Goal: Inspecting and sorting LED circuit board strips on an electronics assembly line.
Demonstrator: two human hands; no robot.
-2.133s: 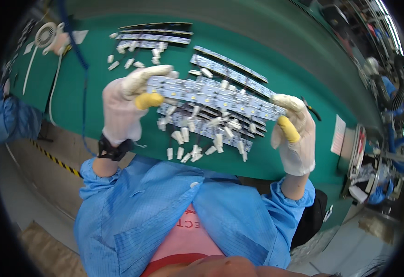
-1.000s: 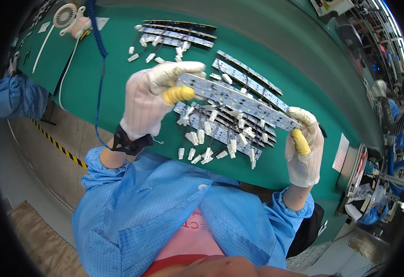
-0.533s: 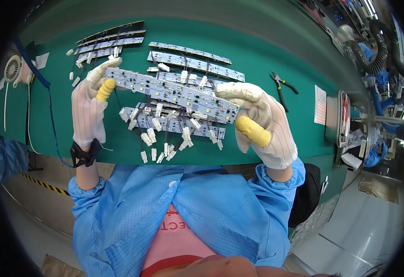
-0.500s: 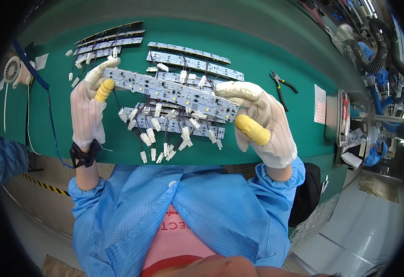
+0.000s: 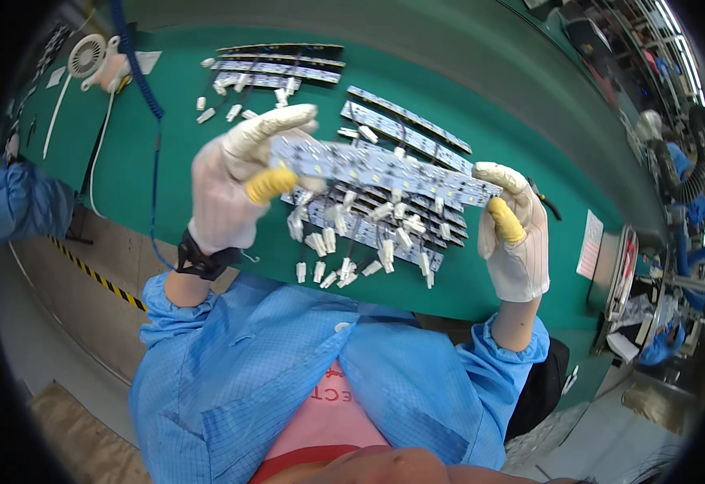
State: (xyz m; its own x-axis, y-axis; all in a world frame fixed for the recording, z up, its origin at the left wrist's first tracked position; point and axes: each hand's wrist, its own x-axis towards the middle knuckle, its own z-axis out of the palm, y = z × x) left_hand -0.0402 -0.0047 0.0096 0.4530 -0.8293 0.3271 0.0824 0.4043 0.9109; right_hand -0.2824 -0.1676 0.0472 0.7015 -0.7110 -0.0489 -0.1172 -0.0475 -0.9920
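Note:
A long, narrow LED circuit board (image 5: 384, 172) is held up above the bench, tilted slightly down to the right and a little blurred. My left hand (image 5: 231, 185), gloved in white with a yellow thumb cover, grips its left end, with the index finger stretched above the edge. At the other end, my right hand (image 5: 517, 234), gloved the same way, pinches the corner between thumb and fingers. Beneath it lies a pile of similar boards (image 5: 360, 230), partly hidden, with dark wires and several white connectors (image 5: 340, 270) hanging toward me.
More LED boards (image 5: 288, 68) lie at the far left of the green bench (image 5: 231, 52). Partly behind my right hand are pliers (image 5: 547, 202). A small fan (image 5: 88, 56) and blue coiled cord (image 5: 139, 89) are left; a printed sheet (image 5: 590, 244) and metal tray (image 5: 622, 270) are right.
The view has turned, so the bench appears shifted right. My left hand has opened its index finger upward and reaches further round the board's end. My right fingers have drawn together at its corner.

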